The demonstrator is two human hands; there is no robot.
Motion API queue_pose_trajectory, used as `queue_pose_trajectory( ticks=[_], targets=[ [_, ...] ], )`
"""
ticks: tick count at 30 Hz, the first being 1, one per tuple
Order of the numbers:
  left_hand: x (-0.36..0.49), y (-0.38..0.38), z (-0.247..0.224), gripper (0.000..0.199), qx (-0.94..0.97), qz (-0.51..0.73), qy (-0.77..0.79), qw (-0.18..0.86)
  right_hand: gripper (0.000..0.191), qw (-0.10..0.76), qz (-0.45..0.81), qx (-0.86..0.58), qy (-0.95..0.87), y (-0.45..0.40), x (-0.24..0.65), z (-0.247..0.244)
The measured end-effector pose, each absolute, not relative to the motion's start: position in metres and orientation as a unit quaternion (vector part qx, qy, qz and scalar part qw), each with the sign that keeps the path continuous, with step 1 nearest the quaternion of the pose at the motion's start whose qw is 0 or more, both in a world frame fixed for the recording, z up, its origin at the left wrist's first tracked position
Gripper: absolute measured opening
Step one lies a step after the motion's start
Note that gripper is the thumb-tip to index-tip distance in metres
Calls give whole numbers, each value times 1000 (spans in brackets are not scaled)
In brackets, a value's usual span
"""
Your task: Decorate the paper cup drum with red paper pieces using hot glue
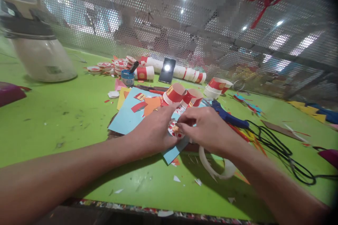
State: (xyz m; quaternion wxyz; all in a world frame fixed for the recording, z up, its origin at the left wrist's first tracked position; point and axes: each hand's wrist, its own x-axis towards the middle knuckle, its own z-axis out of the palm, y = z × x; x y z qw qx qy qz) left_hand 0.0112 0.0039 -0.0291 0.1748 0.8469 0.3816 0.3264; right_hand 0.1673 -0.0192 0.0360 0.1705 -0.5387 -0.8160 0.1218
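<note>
My left hand (154, 126) curls around a small round paper disc (173, 132) with a red and white pattern, gripping it by its edge. Fingers pinched together, my right hand (206, 126) touches the middle of the disc; a small orange-gold patch shows beside the fingertips, and whatever they pinch is hidden. Beneath the hands lie light blue paper (126, 119) and an orange paper piece (151, 106). Just beyond them stand a red and white paper cup piece (174, 94) and another cut cup (194, 96).
A blue glue gun (229, 115) with a black cord lies right, near a white tape roll (228, 172). Behind are a blue jar (127, 78), a phone (167, 70), stacked paper cups (182, 72) and patterned discs (120, 64). A large kettle-like container (42, 54) stands left.
</note>
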Motion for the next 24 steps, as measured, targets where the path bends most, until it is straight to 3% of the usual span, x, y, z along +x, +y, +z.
queue_pose_trajectory(
  ticks=[6,10,13,18,24],
  targets=[
    [10,3,-26,79,841,298,403,203,12,239,319,-537,-744,-13,189,42],
    [9,4,-25,83,840,282,417,201,11,253,357,-525,-730,-7,196,35],
    [9,4,-26,77,846,277,418,182,14,234,322,-519,-756,-6,197,33],
    [8,5,-24,61,861,248,417,154,18,196,141,-526,-815,-6,203,34],
    [8,6,-21,37,876,228,404,133,20,88,24,-518,-851,-6,212,33]
  ],
)
